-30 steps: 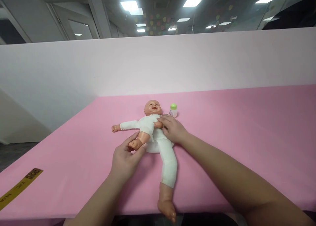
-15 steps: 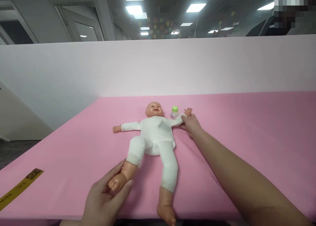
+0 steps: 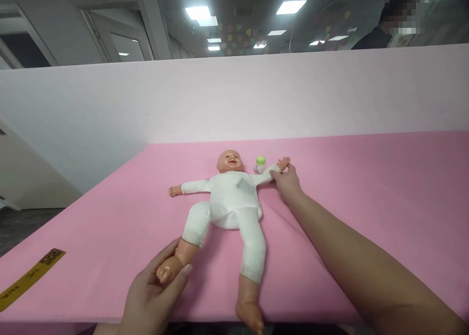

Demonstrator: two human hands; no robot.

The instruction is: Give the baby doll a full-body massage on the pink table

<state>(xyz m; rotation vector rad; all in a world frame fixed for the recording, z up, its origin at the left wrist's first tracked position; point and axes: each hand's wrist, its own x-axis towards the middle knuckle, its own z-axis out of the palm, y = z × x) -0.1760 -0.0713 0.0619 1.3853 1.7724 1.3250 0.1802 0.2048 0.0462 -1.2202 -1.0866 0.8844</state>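
A baby doll (image 3: 234, 193) with a white cloth body lies on its back on the pink table (image 3: 110, 227), head away from me and arms spread. My left hand (image 3: 154, 281) is closed around the doll's ankle and foot on the left, its thumb on the near side. With my right hand (image 3: 287, 181) I grip the doll's forearm on the right, just below its plastic hand; some of my fingers are hidden behind the arm. The doll's other leg lies straight towards me, its foot over the table's front edge.
A small jar with a green lid (image 3: 260, 164) stands beside the doll's head. Stuck at the table's left front is a yellow label strip (image 3: 31, 279). A white partition (image 3: 234, 98) rises behind the table, and a person (image 3: 381, 32) is beyond it at the right.
The doll's held leg has swung a little to the left with my left hand. The arm in my right hand is stretched slightly further out and up. Beyond the partition, the person has shifted left.
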